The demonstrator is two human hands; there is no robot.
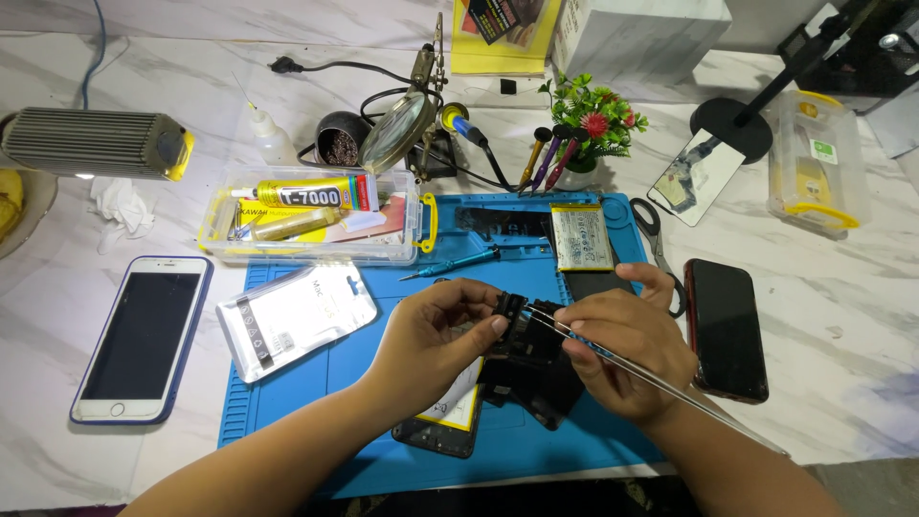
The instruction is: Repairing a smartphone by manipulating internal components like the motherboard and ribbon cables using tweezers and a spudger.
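My left hand [436, 335] pinches a small black part of an opened phone [529, 359] that lies over the blue work mat [297, 383]. My right hand [627, 349] grips long metal tweezers [661, 383], whose tips reach the black part between my two hands. The tweezers' far end runs down to the right past my wrist. A second dark phone piece with a yellow and white sticker [450, 421] lies under my left wrist. A flat silver battery [580, 238] rests on the mat just beyond my hands.
A blue screwdriver [450, 265] and a white packet [292, 319] lie on the mat. A clear box with a glue tube [316, 215] stands behind. A white phone [144, 335] lies left, a black phone [726, 327] and scissors [656, 235] right. A magnifier [397, 129] and small plant [593, 124] stand at the back.
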